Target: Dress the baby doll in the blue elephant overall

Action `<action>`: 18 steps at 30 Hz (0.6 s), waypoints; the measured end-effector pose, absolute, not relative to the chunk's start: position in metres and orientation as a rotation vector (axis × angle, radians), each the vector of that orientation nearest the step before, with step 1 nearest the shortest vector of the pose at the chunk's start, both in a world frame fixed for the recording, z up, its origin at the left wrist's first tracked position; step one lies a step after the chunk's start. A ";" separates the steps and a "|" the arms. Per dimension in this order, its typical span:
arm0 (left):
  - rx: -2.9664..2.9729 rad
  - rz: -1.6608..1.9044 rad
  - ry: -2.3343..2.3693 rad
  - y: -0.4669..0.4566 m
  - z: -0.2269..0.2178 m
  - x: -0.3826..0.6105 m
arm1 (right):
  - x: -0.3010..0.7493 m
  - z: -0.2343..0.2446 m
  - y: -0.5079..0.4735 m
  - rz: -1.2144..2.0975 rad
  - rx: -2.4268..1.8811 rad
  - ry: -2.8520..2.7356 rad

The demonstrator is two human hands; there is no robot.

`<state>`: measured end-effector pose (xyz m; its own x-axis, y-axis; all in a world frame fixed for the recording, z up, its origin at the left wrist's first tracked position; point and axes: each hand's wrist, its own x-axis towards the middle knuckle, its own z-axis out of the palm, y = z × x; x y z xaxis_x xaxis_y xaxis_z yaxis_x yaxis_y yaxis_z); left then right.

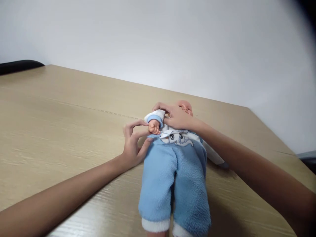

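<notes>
Now seemingly settling the sleeve (158,114) on the doll (175,164) at the surface's (74,138) near side, pinching its fist (154,127) with left hand (133,143), gripping cloth with right hand (178,117), probably needing a gentle tug next!

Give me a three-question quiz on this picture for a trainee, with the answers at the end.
1. Multiple choice: how does the doll lie on the table?
A) face down
B) face up
C) on its side

2. True or false: the right hand is nearer the doll's head than the left hand is.

3. Fill in: the trousers are blue, and their cuffs are ____.

Key:
1. B
2. True
3. white
</notes>
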<state>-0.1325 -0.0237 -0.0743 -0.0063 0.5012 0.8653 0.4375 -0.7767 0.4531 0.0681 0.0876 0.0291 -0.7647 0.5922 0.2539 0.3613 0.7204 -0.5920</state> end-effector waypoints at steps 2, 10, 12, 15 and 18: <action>2.065 1.964 0.896 -0.022 -0.076 -0.131 | 0.066 0.027 0.086 0.686 -0.713 -2.534; 1.473 1.870 0.877 -0.017 -0.067 -0.123 | 0.059 0.018 0.083 0.762 -0.705 -2.505; 1.288 1.779 0.910 -0.014 -0.067 -0.123 | 0.063 0.022 0.075 0.826 -0.761 -2.426; 1.096 1.659 0.903 -0.009 -0.073 -0.125 | 0.072 0.030 0.060 0.871 -0.930 -2.346; 0.969 1.606 0.885 -0.005 -0.077 -0.126 | 0.080 0.032 0.047 0.856 -1.056 -2.423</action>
<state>-0.1256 -0.0055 -0.0770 -0.1585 0.9739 0.1622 -0.3830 -0.2121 0.8991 0.0804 0.0468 0.0324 -0.6552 0.7508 0.0832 0.5320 0.5369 -0.6548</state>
